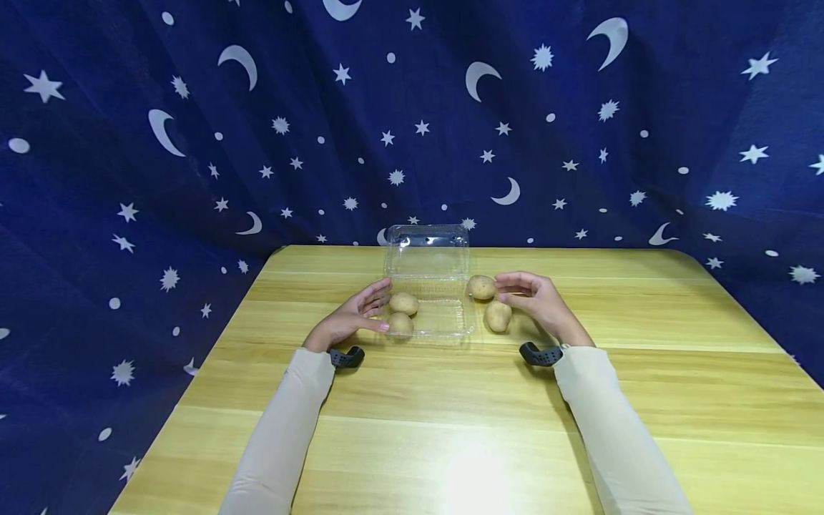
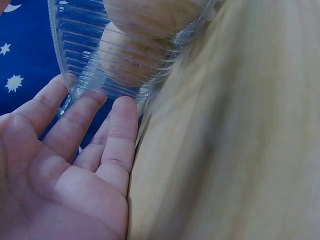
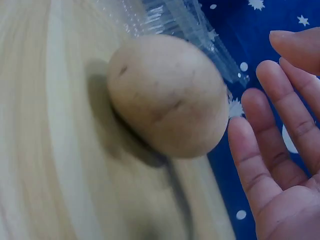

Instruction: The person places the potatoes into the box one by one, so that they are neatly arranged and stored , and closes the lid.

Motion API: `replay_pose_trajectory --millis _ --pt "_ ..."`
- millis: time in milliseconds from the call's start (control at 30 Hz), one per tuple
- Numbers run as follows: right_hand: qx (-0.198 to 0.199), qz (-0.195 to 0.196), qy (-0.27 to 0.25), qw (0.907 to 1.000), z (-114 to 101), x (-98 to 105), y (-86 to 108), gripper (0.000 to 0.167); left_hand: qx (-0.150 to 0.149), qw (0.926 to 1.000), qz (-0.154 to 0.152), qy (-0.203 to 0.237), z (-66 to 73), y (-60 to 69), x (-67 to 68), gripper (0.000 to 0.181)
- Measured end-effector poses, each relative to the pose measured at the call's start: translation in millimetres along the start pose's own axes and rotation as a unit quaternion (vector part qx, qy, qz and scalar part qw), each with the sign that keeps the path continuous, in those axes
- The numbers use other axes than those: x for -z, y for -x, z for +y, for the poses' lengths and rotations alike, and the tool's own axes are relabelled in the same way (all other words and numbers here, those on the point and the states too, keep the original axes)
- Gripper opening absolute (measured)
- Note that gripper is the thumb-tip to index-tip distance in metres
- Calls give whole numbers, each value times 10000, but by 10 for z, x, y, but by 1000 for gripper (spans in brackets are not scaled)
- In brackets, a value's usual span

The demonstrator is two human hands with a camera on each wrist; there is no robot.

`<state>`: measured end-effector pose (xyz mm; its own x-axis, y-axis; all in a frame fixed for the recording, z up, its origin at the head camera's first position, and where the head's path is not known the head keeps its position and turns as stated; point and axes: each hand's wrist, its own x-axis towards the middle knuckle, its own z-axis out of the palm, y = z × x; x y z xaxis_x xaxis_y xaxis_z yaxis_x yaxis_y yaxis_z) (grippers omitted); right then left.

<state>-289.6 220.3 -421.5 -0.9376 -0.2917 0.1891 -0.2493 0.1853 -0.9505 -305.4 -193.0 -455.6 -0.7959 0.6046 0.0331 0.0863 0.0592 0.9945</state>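
A clear plastic box (image 1: 440, 318) stands on the table with its lid raised at the back. Two potatoes (image 1: 403, 303) (image 2: 131, 55) lie inside at its left end. My left hand (image 1: 357, 313) (image 2: 75, 165) is at the box's left side, its fingertips against the ribbed wall, fingers extended. Two more potatoes (image 1: 498, 316) (image 3: 167, 95) rest on the table just right of the box, one behind the other. My right hand (image 1: 539, 302) (image 3: 285, 135) is beside them with loosely bent fingers, holding nothing; in the right wrist view a gap separates it from the nearer potato.
The wooden table (image 1: 399, 422) extends on both sides of the box and toward me. A dark blue curtain (image 1: 360, 107) with white moons and stars hangs behind the table and along its left side. Dark bands (image 1: 541, 354) are on both wrists.
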Motion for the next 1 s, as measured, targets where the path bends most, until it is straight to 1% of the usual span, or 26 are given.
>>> replay_pose_trajectory --millis 133,267,400,567,700,900,1000 --pt "-132 103 197 9997 48 19 14 44 -4 10000 7 -4 -5 -7 4 108" --pt "-222 80 191 9995 113 52 22 44 4 10000 7 -7 -12 -9 6 107" --pt "-376 -95 107 9992 174 81 30 46 2 10000 20 -15 -8 -4 1 106" --pt "-629 -356 155 9973 228 103 45 50 -7 10000 47 -16 -9 -3 -2 106" --pt "-666 -468 76 9966 262 113 50 51 -33 10000 36 13 -12 -5 -2 106" --pt "-661 -658 -87 9956 292 123 59 57 -66 10000 19 36 -18 -10 2 107" --pt "-712 -725 -49 9948 295 130 65 58 -68 9999 15 80 -17 -13 4 108"
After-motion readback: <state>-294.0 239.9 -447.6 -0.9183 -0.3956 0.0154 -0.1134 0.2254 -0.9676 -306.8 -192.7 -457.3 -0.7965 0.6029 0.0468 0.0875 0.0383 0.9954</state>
